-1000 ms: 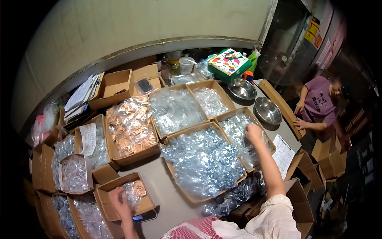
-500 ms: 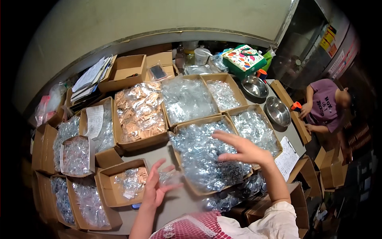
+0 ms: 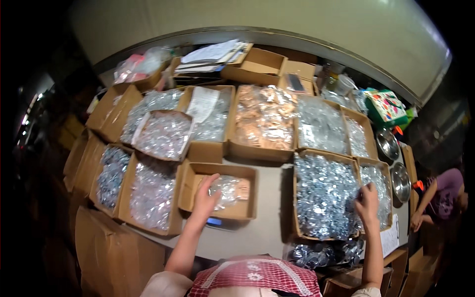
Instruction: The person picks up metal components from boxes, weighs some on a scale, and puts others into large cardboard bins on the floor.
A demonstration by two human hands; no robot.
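My left hand [image 3: 204, 199] reaches over the left rim of a small cardboard box [image 3: 251, 173], its thumb and fingers apart beside the clear plastic packets [image 3: 225, 192] inside. Copper-coloured pieces [image 3: 243, 189] show in a packet at the right of that box. On the right, my right hand [image 3: 367, 202] is closed in a pinch above the border between two boxes. One holds a heap of blue-grey glinting packets [image 3: 324, 195]; the other, further right, holds clear silvery packets [image 3: 377, 180]. Whatever my right fingertips grip is too small or hidden to make out.
A box of copper-coloured packets [image 3: 265, 116] stands at the back middle. More packet boxes line the left, one a white-edged box [image 3: 166, 133]. Metal bowls [image 3: 401, 182] stand at the right edge, near a person in purple [image 3: 445, 193]. A blue-lit display [image 3: 214, 221] shows below the small box.
The view has swung left, so the boxes appear further right. My left hand has gone into the small box. My right hand has moved to the blue-grey box's right edge and its fingers have closed.
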